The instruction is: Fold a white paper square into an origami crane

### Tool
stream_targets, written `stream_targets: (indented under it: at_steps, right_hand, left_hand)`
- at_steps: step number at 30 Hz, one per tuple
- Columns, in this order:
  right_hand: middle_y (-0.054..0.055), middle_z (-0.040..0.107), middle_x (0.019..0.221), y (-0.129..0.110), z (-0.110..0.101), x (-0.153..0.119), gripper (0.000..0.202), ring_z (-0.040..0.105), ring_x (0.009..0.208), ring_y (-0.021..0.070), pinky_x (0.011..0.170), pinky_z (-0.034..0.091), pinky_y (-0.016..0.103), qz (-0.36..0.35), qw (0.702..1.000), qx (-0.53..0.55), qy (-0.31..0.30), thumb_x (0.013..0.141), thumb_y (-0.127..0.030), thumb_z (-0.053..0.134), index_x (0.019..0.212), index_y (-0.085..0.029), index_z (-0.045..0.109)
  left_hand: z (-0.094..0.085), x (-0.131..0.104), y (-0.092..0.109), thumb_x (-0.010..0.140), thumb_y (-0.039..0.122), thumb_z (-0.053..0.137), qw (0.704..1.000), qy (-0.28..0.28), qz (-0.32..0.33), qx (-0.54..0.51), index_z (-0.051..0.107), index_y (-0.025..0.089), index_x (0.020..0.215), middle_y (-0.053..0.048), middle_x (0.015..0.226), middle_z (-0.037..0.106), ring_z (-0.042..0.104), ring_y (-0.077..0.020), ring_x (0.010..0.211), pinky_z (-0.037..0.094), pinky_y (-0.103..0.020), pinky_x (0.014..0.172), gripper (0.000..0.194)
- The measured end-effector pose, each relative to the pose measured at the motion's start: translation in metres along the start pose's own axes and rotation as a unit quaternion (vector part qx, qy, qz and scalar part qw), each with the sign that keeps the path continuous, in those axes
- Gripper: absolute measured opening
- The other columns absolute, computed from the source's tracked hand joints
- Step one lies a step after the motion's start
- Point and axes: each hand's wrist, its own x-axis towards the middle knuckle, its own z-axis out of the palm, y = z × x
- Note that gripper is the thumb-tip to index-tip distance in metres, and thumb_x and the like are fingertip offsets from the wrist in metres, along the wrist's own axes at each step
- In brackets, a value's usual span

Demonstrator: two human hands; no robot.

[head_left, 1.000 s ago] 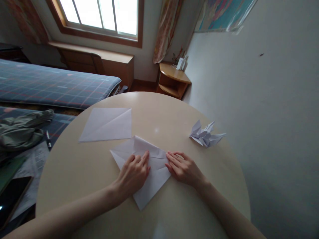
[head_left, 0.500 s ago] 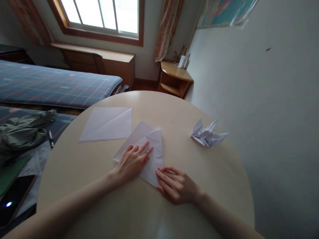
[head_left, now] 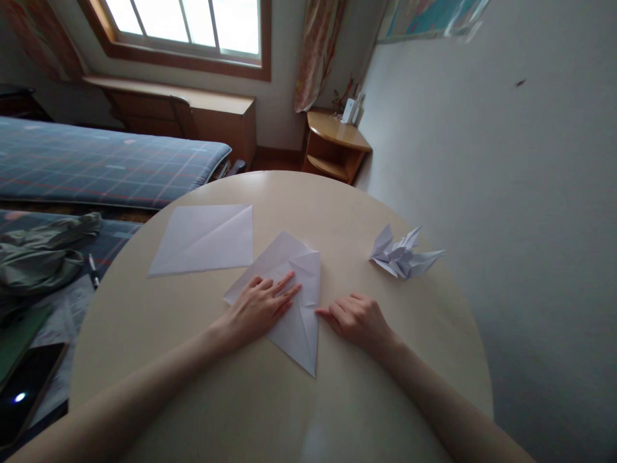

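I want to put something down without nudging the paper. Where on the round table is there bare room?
Bare: the far stretch of the round table between the creased sheet and the paper figure, and the near stretch between the forearms. Crowded: the middle, where the left hand lies on the folded paper and the right hand is at its edge.

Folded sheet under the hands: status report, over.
Left hand spread on folded sheet. Right hand curled at its right edge. Sheet lying on round table. Second sheet and paper figure apart, not in the way.
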Motion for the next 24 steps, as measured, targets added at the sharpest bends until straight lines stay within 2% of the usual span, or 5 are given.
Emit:
stream_targets:
  at_steps: [7, 24]
  right_hand:
    - [0.001, 0.055, 0.047, 0.0059, -0.0012, 0.0056, 0.046, 0.045, 0.045, 0.0112, 0.054, 0.025, 0.026, 0.034, 0.999, 0.006, -0.011, 0.093, -0.035, 0.042, 0.052, -0.016, 0.053]
    - [0.003, 0.056, 0.052, 0.0069, 0.0006, 0.0028, 0.044, 0.049, 0.051, 0.0132, 0.057, 0.030, 0.025, 0.035, 0.997, 0.052, -0.046, 0.094, -0.032, 0.037, 0.057, -0.016, 0.055]
  left_hand:
    - [-0.0007, 0.0004, 0.0014, 0.095, 0.030, 0.033, 1.000, -0.007, 0.002, 0.010, 0.047, 0.026, 0.128, -0.004, 0.139, 0.041, 0.058, -0.0178, 0.089, 0.038, -0.034, 0.080, 0.036]
    - [-0.0031, 0.0012, 0.0025, 0.096, 0.031, 0.031, 1.000, -0.012, -0.006, 0.010, 0.047, 0.026, 0.129, -0.004, 0.140, 0.040, 0.058, -0.0183, 0.091, 0.037, -0.034, 0.081, 0.037]
